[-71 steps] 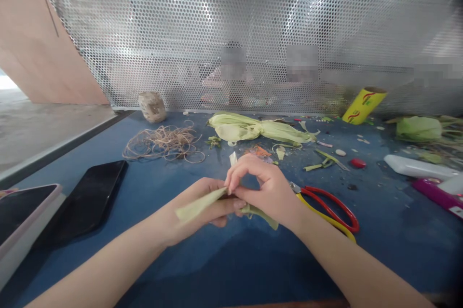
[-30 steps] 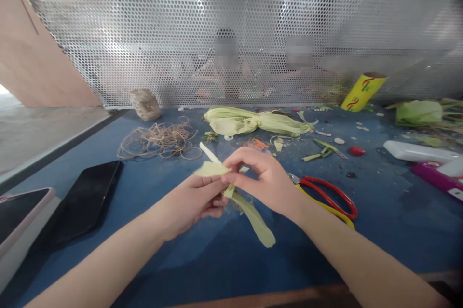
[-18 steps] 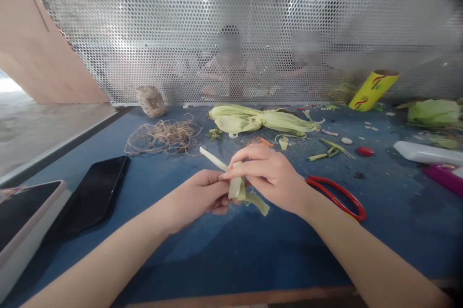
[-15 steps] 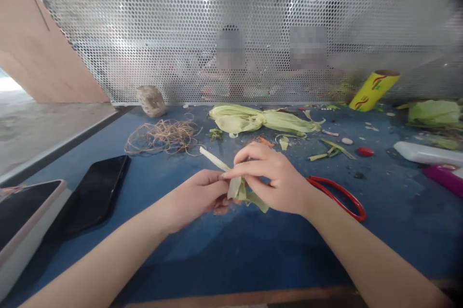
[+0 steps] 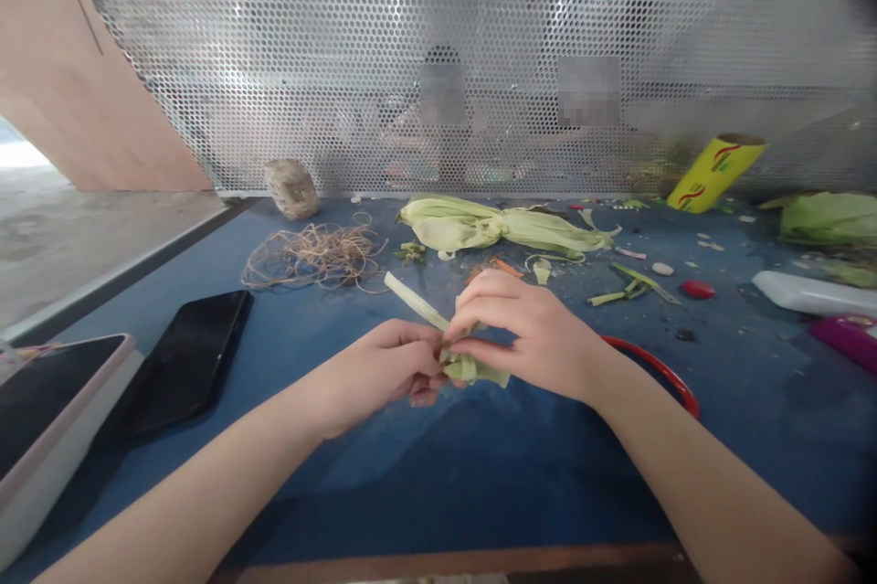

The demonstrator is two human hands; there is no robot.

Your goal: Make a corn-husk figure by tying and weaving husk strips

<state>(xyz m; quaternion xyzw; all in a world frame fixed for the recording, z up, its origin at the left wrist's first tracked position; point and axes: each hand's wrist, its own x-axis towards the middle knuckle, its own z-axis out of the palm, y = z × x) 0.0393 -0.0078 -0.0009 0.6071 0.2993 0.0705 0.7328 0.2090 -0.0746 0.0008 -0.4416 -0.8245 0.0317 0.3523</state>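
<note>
Pale green corn husk strips [image 5: 466,370] are held between my two hands above the blue table. My left hand [image 5: 394,369] is closed round them, and one narrow strip [image 5: 415,301] juts out up and to the left. With thumb and fingers pinched together, my right hand [image 5: 524,328] grips the husk beside the left fingertips. Its fingers partly hide the husk. Red-handled scissors [image 5: 675,369] lie partly behind my right wrist. Farther back lies a larger bundle of corn husks [image 5: 452,223], narrowed in the middle.
A tangle of brown twine [image 5: 315,255] lies at left, before a pale roll [image 5: 291,188]. Two phones, one black [image 5: 184,365], lie near my left arm. A yellow tube [image 5: 716,173], white-and-purple tool [image 5: 808,292] and husk scraps are at right. A perforated metal screen [image 5: 343,63] stands behind.
My right fingers have drawn down and closed in on the husk beside my left hand. The loose husk end at the right has been folded or shifted upward. The view has moved slightly.
</note>
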